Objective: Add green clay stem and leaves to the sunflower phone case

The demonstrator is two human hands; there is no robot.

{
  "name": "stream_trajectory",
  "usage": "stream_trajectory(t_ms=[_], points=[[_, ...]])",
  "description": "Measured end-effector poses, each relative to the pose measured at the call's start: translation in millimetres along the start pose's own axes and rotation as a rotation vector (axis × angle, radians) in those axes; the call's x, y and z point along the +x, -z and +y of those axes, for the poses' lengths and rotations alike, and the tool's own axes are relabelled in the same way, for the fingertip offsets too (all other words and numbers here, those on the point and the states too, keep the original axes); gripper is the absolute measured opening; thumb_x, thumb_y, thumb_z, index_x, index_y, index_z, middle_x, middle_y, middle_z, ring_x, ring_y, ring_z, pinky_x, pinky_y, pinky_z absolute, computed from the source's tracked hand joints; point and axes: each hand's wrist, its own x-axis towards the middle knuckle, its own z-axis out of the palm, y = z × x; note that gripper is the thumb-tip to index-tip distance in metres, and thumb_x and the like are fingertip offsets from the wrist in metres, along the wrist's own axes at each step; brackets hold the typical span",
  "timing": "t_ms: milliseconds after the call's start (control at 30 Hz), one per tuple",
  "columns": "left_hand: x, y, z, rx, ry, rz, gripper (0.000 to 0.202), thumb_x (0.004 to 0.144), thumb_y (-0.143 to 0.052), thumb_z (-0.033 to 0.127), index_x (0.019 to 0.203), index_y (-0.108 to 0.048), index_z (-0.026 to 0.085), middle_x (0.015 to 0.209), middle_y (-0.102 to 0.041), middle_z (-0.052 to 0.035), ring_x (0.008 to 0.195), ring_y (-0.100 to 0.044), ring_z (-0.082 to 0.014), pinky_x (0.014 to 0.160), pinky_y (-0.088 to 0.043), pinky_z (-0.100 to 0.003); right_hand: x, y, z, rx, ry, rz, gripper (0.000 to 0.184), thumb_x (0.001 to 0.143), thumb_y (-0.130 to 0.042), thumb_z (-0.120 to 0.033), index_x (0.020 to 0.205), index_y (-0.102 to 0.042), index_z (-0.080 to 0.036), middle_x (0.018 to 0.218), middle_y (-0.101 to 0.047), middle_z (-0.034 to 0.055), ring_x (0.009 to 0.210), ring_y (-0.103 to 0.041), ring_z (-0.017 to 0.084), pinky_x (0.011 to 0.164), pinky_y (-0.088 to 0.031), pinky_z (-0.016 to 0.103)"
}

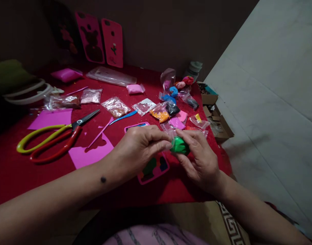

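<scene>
A small plastic bag of green modelling clay (pixel 180 145) is between my two hands, above the front part of the red-covered table. My left hand (pixel 148 141) pinches the clear plastic at the bag's left end. Around the green lump itself, the fingers and thumb of my right hand (pixel 200 156) are closed. Beneath my left hand lies a pink phone case (pixel 167 166) with coloured clay patches on it, partly hidden by the hand. Several bags of clay, among them an orange one (pixel 161 115) and a pink one (pixel 176 123), lie just beyond my hands.
Scissors with yellow and red handles (pixel 56 141) lie at left beside cut pink paper (pixel 94 154). A blue modelling tool (pixel 124 117) is nearby. Two decorated phone cases (pixel 112 42) lean on the back wall. A lidded jar (pixel 194 69) stands at the back right. Cardboard boxes (pixel 221 126) sit beyond the right edge.
</scene>
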Motion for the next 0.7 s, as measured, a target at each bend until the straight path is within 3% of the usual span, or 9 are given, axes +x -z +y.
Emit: stream_trajectory(t_ms=[233, 400, 533, 700], points=[[-4.5, -2.2, 10.5, -0.006, 0.061, -0.032, 0.014, 0.084, -0.068, 0.005, 0.082, -0.076, 0.016, 0.070, -0.067, 0.0028, 0.065, -0.062, -0.0089, 0.062, -0.047, -0.018, -4.4, 6.4, -5.0, -0.054, 0.038, -0.067, 0.054, 0.093, -0.052, -0.007, 0.147, -0.045, -0.005, 0.114, -0.061, 0.0166, 0.102, -0.059, 0.025, 0.088, -0.056, 0.039], [-20.5, -9.6, 16.0, 0.035, -0.021, -0.072, 0.014, 0.088, -0.064, 0.009, 0.082, -0.075, 0.014, 0.069, -0.062, 0.0022, 0.064, -0.058, -0.0087, 0.061, -0.044, -0.019, -12.1, 16.6, -27.9, -0.083, 0.035, -0.127, 0.057, 0.091, -0.053, -0.004, 0.147, -0.044, 0.000, 0.113, -0.061, 0.0174, 0.104, -0.057, 0.025, 0.087, -0.056, 0.037], [-42.1, -19.2, 25.0, -0.021, -0.071, -0.068, 0.017, 0.093, -0.056, 0.011, 0.080, -0.066, 0.014, 0.071, -0.058, 0.0019, 0.063, -0.053, -0.0080, 0.058, -0.042, -0.018, -27.0, 25.3, -46.5, -0.056, 0.004, -0.177, 0.070, 0.087, -0.052, 0.000, 0.155, -0.034, -0.005, 0.117, -0.061, 0.0152, 0.109, -0.058, 0.023, 0.093, -0.055, 0.034], [-62.7, -30.8, 35.4, -0.221, 0.031, -0.093, 0.017, 0.082, -0.057, 0.001, 0.075, -0.056, 0.017, 0.072, -0.056, 0.0051, 0.064, -0.052, -0.0058, 0.060, -0.043, -0.013, -46.2, 32.4, -56.5, -0.040, -0.062, -0.156, 0.066, 0.091, -0.050, -0.008, 0.156, -0.040, -0.017, 0.107, -0.070, 0.0119, 0.093, -0.069, 0.023, 0.078, -0.061, 0.034]])
